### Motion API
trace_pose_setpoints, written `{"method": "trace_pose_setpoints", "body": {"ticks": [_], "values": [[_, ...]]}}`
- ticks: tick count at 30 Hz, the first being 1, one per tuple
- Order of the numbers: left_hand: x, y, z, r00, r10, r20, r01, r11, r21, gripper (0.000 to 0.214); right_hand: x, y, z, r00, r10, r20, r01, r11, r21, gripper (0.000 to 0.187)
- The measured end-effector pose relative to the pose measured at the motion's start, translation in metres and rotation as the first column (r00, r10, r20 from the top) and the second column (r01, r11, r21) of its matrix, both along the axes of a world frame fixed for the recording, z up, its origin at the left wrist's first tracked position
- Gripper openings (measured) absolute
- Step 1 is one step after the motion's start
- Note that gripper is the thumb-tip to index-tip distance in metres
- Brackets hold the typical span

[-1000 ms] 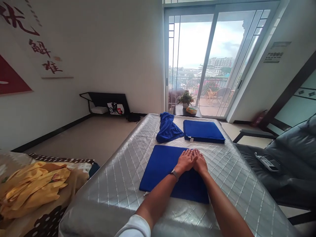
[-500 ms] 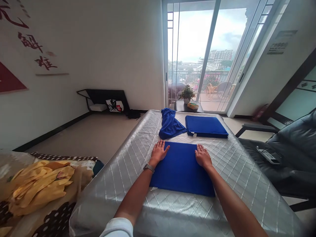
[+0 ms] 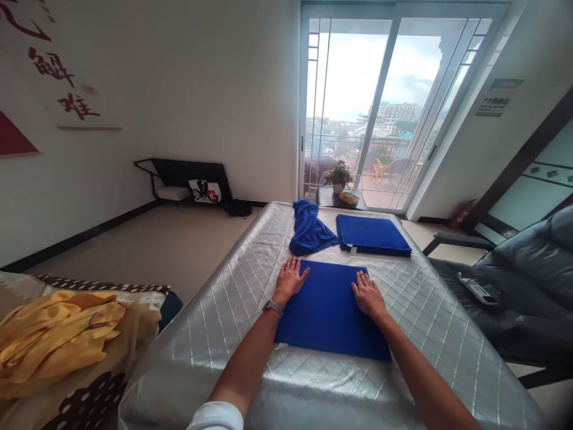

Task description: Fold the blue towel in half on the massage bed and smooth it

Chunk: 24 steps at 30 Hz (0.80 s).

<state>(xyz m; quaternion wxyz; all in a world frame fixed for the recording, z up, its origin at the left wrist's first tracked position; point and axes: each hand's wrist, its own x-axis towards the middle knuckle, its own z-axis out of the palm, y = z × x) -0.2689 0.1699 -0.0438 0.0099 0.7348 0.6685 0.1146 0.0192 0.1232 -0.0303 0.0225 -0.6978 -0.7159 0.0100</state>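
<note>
A blue folded cloth (image 3: 331,310) lies flat in front of me on the silver quilted table cover (image 3: 224,334). My left hand (image 3: 290,279) rests flat on its far left corner, fingers stretched out. On the far right edge lies my right hand (image 3: 367,292), also flat with its fingers extended. A small white tag shows at the cloth's near left corner. Beyond it sits a neat stack of folded blue cloths (image 3: 373,234) with a white tag. Left of that stack is a crumpled blue cloth (image 3: 308,230).
A black armchair (image 3: 528,286) with a power strip (image 3: 478,289) stands at the right. Yellow cloth (image 3: 58,334) lies heaped at the left. A potted plant (image 3: 339,176) stands on a small table before the sliding glass door (image 3: 385,36).
The view has shifted slightly. Both hands stay flat on the folded cloth, the right one lying a little farther in from its edge.
</note>
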Motion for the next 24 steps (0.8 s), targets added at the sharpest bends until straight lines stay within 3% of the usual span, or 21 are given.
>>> {"method": "trace_pose_setpoints", "body": {"ticks": [6, 9, 11, 13, 16, 19, 21, 24], "values": [[-0.004, 0.002, 0.004, 1.000, 0.009, -0.029, -0.011, 0.998, -0.057, 0.081, 0.002, -0.004, -0.007, 0.998, -0.011, -0.062, 0.011, 1.000, -0.001, 0.065], [0.009, 0.000, 0.013, 0.997, 0.069, -0.046, -0.072, 0.996, -0.057, 0.081, 0.000, -0.004, -0.006, 0.996, -0.014, -0.085, 0.015, 1.000, 0.014, 0.065], [0.034, -0.005, 0.020, 0.999, 0.040, -0.017, -0.041, 0.999, -0.027, 0.082, -0.001, -0.005, -0.005, 0.995, -0.019, -0.097, 0.021, 1.000, 0.015, 0.065], [0.073, -0.014, 0.026, 0.994, -0.107, 0.027, 0.107, 0.994, -0.003, 0.082, -0.001, -0.006, -0.003, 0.994, -0.022, -0.104, 0.023, 1.000, 0.011, 0.065], [0.138, -0.031, 0.029, 0.929, -0.362, 0.078, 0.362, 0.932, 0.010, 0.079, 0.001, -0.010, -0.002, 0.996, 0.011, -0.085, -0.010, 1.000, 0.007, 0.062], [0.175, -0.043, 0.024, 0.895, -0.435, 0.100, 0.437, 0.899, -0.003, 0.076, 0.004, -0.011, -0.002, 0.997, 0.053, -0.051, -0.053, 0.999, 0.001, 0.063], [0.176, -0.046, 0.018, 0.904, -0.418, 0.089, 0.421, 0.907, -0.014, 0.074, 0.004, -0.011, -0.003, 0.997, 0.048, -0.052, -0.048, 0.999, 0.010, 0.063], [0.145, -0.045, 0.013, 0.924, -0.380, 0.047, 0.382, 0.924, -0.027, 0.074, 0.002, -0.008, -0.004, 0.996, 0.015, -0.087, -0.013, 1.000, 0.026, 0.063]]}}
